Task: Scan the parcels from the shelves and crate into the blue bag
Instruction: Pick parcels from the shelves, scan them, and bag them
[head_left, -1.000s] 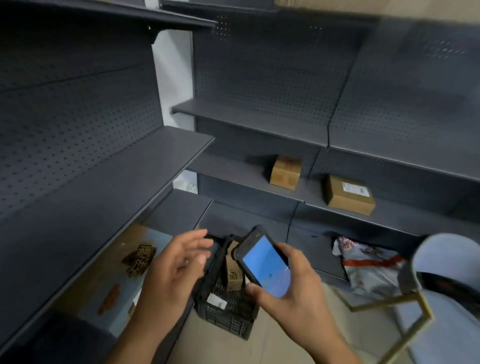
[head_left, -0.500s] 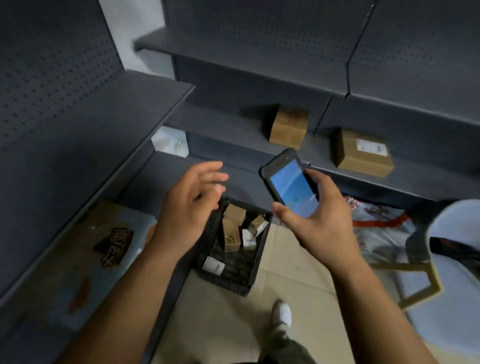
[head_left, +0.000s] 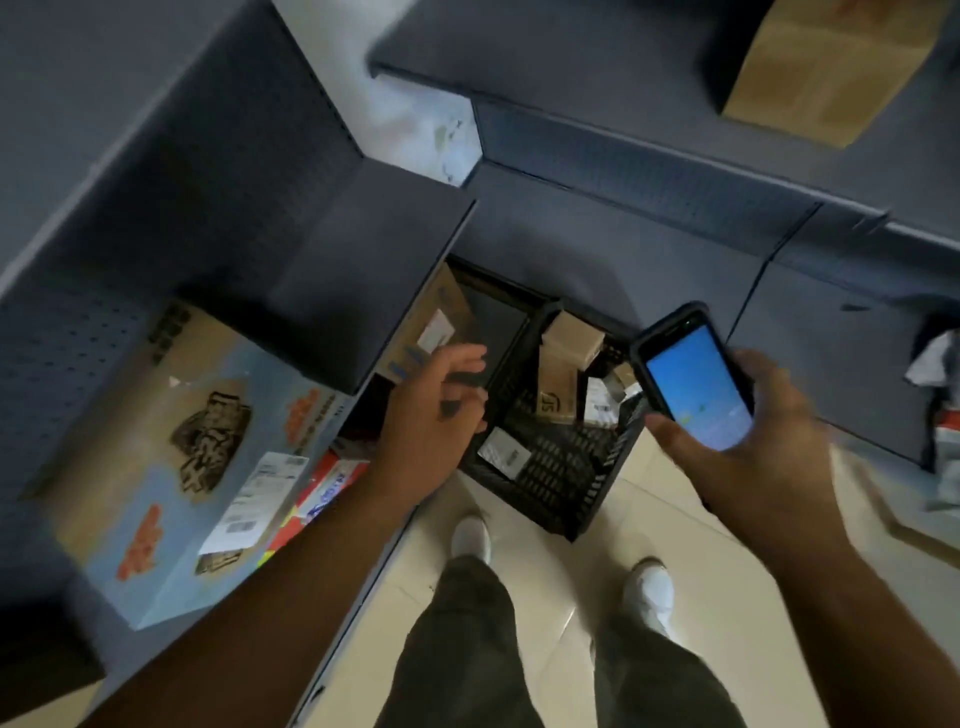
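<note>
The right hand (head_left: 753, 447) holds one handheld scanner (head_left: 693, 384), fingers wrapped round its sides. Its long side runs away from the person, with the top end tipped a bit left and the blue screen facing up. The left hand (head_left: 431, 415) holds nothing; its fingers are apart and a little bent. One black crate (head_left: 550, 483) sits on the floor just beside those fingertips. It holds at least four small parcels, the biggest a brown box (head_left: 558, 384). One more brown parcel (head_left: 826, 67) sits on a shelf well beyond both hands.

crate (head_left: 558, 475) top: open | left: shelf (head_left: 363, 291) overhang (close beside)
</note>
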